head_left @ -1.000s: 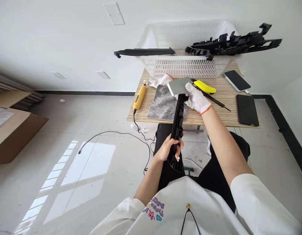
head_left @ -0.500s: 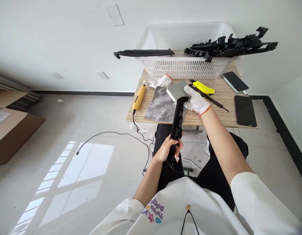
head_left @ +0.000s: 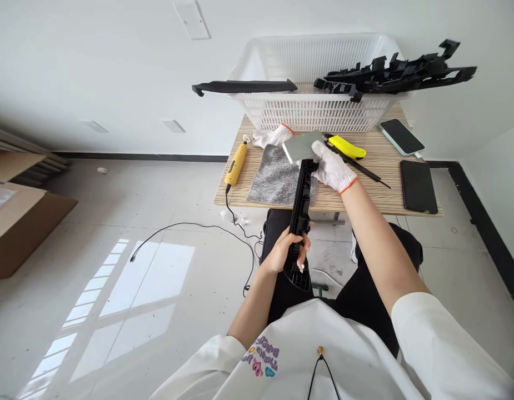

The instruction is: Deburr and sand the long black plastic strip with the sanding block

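My bare left hand (head_left: 285, 251) is wrapped round the lower part of a long black plastic trim piece (head_left: 302, 203), which slants up from my lap with its ribbed side showing. My right hand (head_left: 332, 168), in a white knit glove with an orange cuff, grips a flat grey-green pad with a pale edge (head_left: 302, 145). The pad sits at the upper end of the trim piece; whether they touch, I cannot tell. Below the pad, a grey cloth (head_left: 273, 180) lies on the table. Part of the gloved fingers is hidden.
On the wood-striped table (head_left: 377, 203) lie a yellow rotary tool (head_left: 236, 164) with a cord, another white glove (head_left: 273, 135), a yellow-handled tool (head_left: 347, 148), a thin black tool (head_left: 367, 171) and two phones (head_left: 418, 186). Behind stands a white basket (head_left: 307, 111) holding black plastic parts (head_left: 390, 78).
The grey-green pad has tilted slightly and shifted a little in my right hand. My left hand keeps its hold on the trim piece. The view has moved slightly.
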The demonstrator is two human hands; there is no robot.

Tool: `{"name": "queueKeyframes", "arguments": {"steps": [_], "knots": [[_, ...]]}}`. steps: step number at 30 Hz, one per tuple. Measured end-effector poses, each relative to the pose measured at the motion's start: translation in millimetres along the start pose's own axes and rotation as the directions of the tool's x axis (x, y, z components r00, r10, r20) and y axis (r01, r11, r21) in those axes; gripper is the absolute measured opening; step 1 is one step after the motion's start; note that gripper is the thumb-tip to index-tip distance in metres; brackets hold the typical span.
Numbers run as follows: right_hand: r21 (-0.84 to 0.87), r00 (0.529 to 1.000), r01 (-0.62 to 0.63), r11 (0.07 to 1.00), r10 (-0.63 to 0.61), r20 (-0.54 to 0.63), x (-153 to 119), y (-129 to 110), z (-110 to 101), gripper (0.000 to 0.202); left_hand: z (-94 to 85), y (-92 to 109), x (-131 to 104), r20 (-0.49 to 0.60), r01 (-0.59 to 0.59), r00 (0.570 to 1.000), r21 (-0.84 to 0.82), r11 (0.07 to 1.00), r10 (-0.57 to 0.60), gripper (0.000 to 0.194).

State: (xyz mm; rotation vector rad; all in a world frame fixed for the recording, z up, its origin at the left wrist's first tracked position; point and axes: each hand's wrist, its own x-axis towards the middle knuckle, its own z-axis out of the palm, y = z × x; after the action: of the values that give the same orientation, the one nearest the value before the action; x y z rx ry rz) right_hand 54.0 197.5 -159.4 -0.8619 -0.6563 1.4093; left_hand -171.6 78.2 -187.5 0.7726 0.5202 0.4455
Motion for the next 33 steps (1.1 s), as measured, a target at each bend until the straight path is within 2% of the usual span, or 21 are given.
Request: {"name": "queueKeyframes", "arguments": {"steps": [4,8,17,22,31,33], "knots": [[0.049,0.999,-0.035,0.998,0.035,0.002,-0.3,-0.8,-0.3,0.031,-0.3,0.0,0.3,-0.006,0.002,1.0,0.004,1.0,-0.002,0.058],[0.059,1.0,0.006,0.998,-0.006,-0.009,0.8,-0.8,0.5,0.032,-0.3,-0.1,0.2,-0.011,-0.006,1.0,0.01,1.0,0.006,0.057],[0.038,1.0,-0.003,0.999,0.003,0.01,3.7,1.7,-3.4,0.027,0.6,-0.9,0.0,-0.014,-0.024,1.0,-0.002,1.0,0.024,0.055],[0.07,0.999,0.037,0.997,-0.038,0.011,6.0,3.1,-4.5,0.022,1.5,0.1,-0.7,-0.018,-0.018,1.0,0.003,1.0,0.018,0.054],[0.033,0.982,0.083,0.996,-0.076,-0.175,7.0,2.3,1.8,0.019,0.7,0.4,-0.1,-0.008,-0.013,1.0,0.029,1.0,0.013,0.051],[0.027,0.981,0.064,0.998,-0.058,-0.185,6.6,2.4,2.3,0.022,1.1,0.9,-0.3,-0.01,-0.014,1.0,0.031,0.999,0.014,0.051]]}}
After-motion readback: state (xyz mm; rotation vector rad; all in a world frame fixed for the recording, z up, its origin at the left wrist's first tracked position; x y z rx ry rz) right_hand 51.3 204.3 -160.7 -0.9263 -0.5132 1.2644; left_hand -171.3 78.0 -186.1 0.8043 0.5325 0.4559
